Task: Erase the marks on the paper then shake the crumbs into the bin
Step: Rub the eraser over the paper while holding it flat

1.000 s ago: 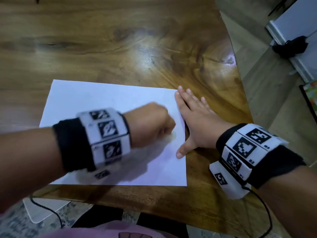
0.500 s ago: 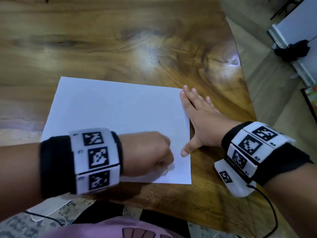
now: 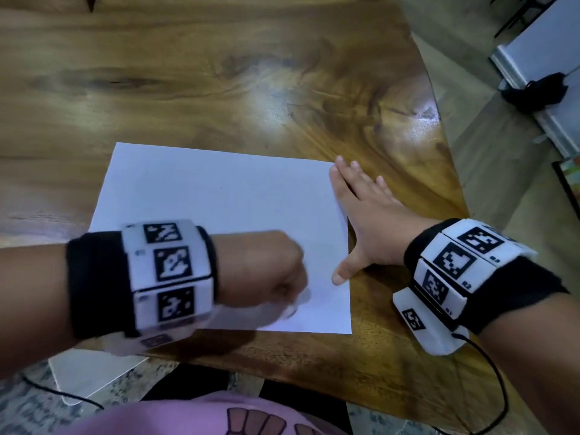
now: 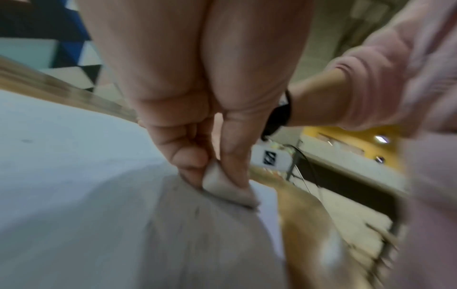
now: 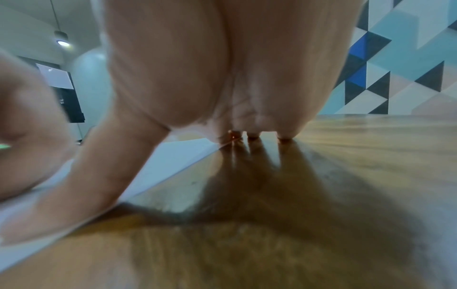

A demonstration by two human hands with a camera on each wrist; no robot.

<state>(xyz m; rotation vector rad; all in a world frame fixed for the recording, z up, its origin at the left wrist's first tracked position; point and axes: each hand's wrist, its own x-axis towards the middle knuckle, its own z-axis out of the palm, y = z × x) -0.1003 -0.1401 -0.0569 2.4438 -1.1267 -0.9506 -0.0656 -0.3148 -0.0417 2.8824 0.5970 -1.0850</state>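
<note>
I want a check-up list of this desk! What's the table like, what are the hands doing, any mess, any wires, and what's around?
Surface: wooden table, glossy, with glare patches.
Job's things: white paper flat near the front edge; eraser pressed onto its near right corner; bin not seen.
Clutter: nothing seen on the table; crumbs too small to tell.
Hands: left hand pinches the eraser; right hand lies flat along the paper's right edge, thumb on the sheet, fingers on the wood.
Cables: black cable from the right wristband; another on the floor.
Surroundings: white sheet on the floor, black object by a white panel, triangle-patterned wall.
</note>
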